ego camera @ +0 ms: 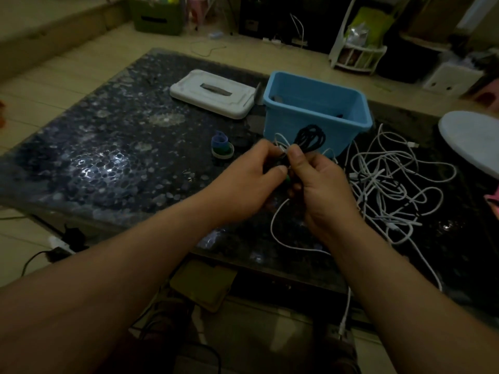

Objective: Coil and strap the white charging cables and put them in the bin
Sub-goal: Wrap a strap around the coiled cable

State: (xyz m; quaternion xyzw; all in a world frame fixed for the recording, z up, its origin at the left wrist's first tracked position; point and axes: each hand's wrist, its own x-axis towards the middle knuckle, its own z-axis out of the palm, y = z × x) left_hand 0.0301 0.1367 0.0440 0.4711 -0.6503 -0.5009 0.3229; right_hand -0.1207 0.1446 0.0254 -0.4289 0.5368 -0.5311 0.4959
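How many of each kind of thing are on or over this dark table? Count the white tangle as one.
Blue bin: 1
White lid: 1
Strap rolls: 2
Black cable coil, held: 1
White cable tangle: 1
White round object, right edge: 1
Total: 7

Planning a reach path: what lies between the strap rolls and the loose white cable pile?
In the head view, the left hand and right hand sit there, pinching a black cable coil.
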